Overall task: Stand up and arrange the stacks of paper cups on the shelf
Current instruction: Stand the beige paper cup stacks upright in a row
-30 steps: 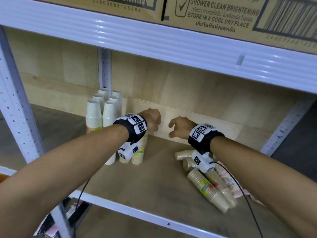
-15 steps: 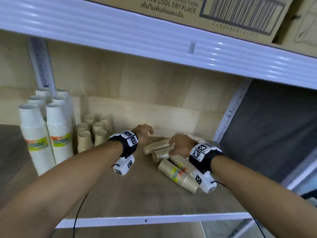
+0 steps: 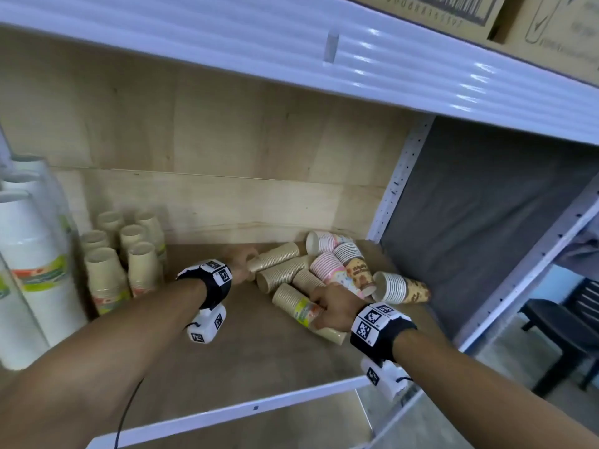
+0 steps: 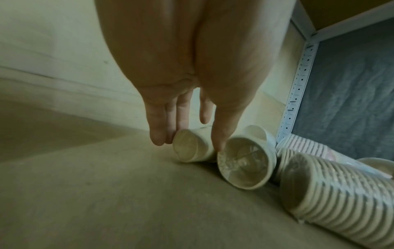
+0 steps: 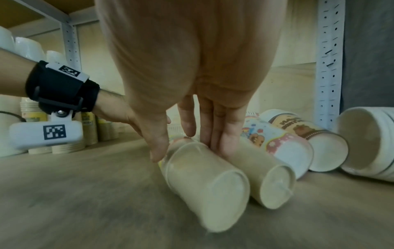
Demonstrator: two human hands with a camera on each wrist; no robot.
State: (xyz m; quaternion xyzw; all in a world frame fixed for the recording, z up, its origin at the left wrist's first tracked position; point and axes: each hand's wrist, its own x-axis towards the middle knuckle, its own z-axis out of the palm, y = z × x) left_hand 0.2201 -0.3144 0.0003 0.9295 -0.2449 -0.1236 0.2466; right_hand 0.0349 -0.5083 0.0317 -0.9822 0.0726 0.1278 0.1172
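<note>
Under both hands (image 3: 335, 307) lie toppled cup stacks (image 3: 293, 299).

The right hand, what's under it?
Under the right hand lies a fallen stack of beige cups on the wooden shelf; its fingers reach down around it. A second beige stack lies beside. The palm hides the stack's far end.

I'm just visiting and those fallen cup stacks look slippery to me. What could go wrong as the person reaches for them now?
1. The left hand reaches the rim end of a beige stack lying in the heap; lifting it may set neighbouring stacks rolling.
2. The right hand is at the nearest fallen stack, close to the shelf edge; a slip could send it off.
3. The printed stacks lean on each other, so they may shift.
</note>
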